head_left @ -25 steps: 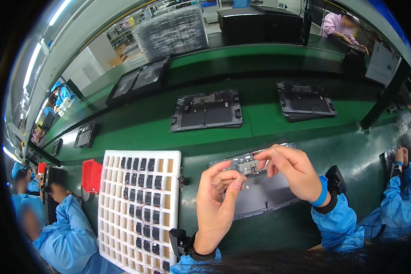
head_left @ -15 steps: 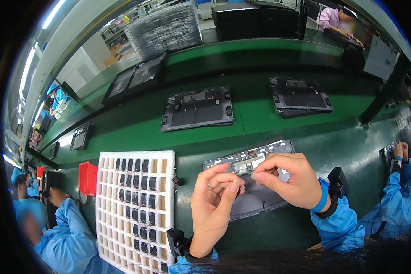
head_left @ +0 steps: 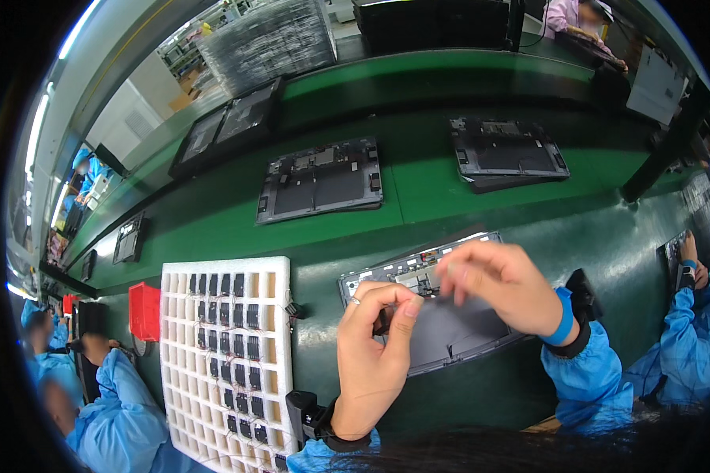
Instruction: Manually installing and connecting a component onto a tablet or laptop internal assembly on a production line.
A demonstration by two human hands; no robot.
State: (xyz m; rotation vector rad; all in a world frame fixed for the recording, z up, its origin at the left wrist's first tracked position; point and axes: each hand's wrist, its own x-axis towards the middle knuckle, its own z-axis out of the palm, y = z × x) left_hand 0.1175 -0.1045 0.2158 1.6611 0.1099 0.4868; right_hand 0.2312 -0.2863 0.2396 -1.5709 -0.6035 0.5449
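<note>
My left hand [head_left: 375, 359] is closed, thumb and forefinger pinched together, around a small dark part [head_left: 383, 319] that mostly hides behind the fingers. It is over the near left edge of an opened flat device casing [head_left: 457, 331], which has a grey panel and a strip of circuit boards along its far side. Above that far strip hovers my right hand [head_left: 501, 288], its fingertips smeared by motion; I cannot make out whether they hold anything. To the left lies a white foam tray [head_left: 282, 355], with small black wired parts [head_left: 252, 347] in several of its slots.
Two more opened casings [head_left: 319, 185] [head_left: 509, 150] lie on the green bench beyond. A red bin [head_left: 143, 311] stands left of the tray. Co-workers in blue sleeves [head_left: 122, 402] [head_left: 690, 331] sit close on both sides. A dark post [head_left: 667, 150] rises at right.
My right hand has drawn away from my left, and its fingers now blur. My left fingers have curled into a tighter pinch. The whole view has shifted slightly.
</note>
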